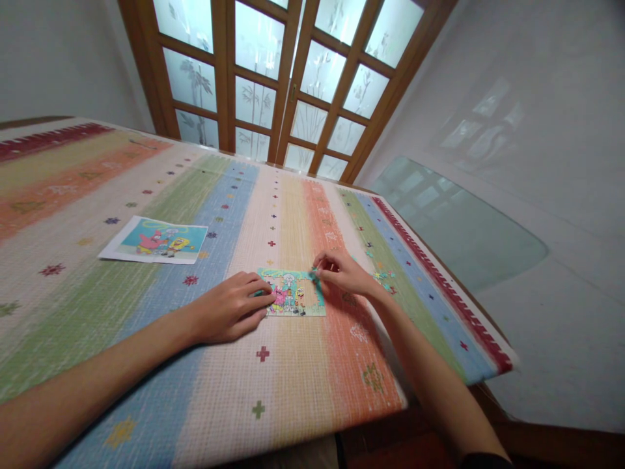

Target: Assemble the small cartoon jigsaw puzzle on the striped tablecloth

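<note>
A small, partly assembled cartoon jigsaw puzzle (293, 294) lies on the striped tablecloth (146, 365) in the middle of the table. My left hand (233, 307) rests on the cloth with its fingers curled against the puzzle's left edge. At the puzzle's upper right corner my right hand (342, 270) has its fingers pinched together on a small teal puzzle piece (315, 275). Several loose puzzle pieces (385, 280) lie scattered just right of my right hand.
A printed reference picture (155, 240) of the cartoon lies on the cloth at the left. The table's right edge (454, 299) runs close to the loose pieces. Wooden doors with frosted glass (273, 78) stand behind the table.
</note>
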Motion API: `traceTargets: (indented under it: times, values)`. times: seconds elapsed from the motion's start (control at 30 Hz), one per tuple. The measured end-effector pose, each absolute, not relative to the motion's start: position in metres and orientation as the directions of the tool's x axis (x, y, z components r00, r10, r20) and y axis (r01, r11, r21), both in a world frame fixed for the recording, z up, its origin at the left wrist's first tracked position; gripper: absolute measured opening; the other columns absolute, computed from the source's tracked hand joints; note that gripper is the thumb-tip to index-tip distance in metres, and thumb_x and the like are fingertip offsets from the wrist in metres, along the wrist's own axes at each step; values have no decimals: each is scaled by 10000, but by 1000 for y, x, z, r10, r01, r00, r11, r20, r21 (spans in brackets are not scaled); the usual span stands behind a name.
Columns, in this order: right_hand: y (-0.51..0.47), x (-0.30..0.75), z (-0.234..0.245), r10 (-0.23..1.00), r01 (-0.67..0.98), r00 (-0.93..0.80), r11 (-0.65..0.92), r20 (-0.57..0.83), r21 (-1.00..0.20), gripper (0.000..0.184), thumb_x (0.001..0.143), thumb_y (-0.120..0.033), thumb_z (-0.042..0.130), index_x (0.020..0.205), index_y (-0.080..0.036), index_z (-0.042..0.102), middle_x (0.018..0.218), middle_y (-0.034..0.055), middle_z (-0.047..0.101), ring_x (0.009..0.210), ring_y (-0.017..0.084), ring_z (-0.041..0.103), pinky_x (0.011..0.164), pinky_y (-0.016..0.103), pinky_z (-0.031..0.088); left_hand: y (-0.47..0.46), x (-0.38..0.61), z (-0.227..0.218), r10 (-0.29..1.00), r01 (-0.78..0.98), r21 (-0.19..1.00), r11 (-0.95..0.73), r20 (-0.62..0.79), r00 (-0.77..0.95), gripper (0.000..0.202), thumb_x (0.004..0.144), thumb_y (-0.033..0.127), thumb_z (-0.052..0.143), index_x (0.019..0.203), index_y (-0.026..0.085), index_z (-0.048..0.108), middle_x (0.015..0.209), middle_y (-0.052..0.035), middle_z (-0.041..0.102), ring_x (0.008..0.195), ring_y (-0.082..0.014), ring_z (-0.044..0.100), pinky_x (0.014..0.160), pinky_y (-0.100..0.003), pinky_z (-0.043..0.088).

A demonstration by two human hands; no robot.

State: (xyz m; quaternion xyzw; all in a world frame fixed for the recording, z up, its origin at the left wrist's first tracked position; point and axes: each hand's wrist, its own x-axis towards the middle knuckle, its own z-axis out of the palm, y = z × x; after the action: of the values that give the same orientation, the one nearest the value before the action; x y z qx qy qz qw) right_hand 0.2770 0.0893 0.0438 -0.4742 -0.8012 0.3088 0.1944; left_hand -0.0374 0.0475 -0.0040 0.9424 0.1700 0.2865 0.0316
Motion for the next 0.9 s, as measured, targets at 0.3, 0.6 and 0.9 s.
traceTargets:
  times: [0.3, 0.6, 0.9]
  values:
    - [68, 217, 31, 854, 558, -510, 420, 103, -716, 123, 886, -256, 684, 883, -207, 797, 859, 40, 764, 745, 164, 629, 695, 299, 474, 47, -37, -3, 344, 316, 143, -938, 506, 791, 271, 1025, 210, 480, 1191, 188, 693, 1111, -109, 717, 1021, -256, 642, 943, -437, 527]
    - [64, 210, 18, 890, 559, -443, 370, 110, -742, 87, 883, -213, 731, 950, -193, 783, 855, 33, 761, 722, 158, 624, 697, 303, 480, 48, -37, -4, 335, 325, 108, -939, 491, 804, 274, 1031, 208, 460, 1199, 174, 674, 1122, -115, 707, 1025, -264, 635, 934, -448, 533]
    - [63, 214, 13, 818, 594, -467, 571, 335, -567, 50, 888, -158, 746, 914, -189, 775, 953, 55, 677, 927, 198, 621, 849, 355, 481, 47, -37, -4, 322, 316, 103, -943, 518, 793, 260, 1034, 200, 464, 1171, 151, 680, 1097, -117, 711, 1003, -263, 636, 929, -443, 535]
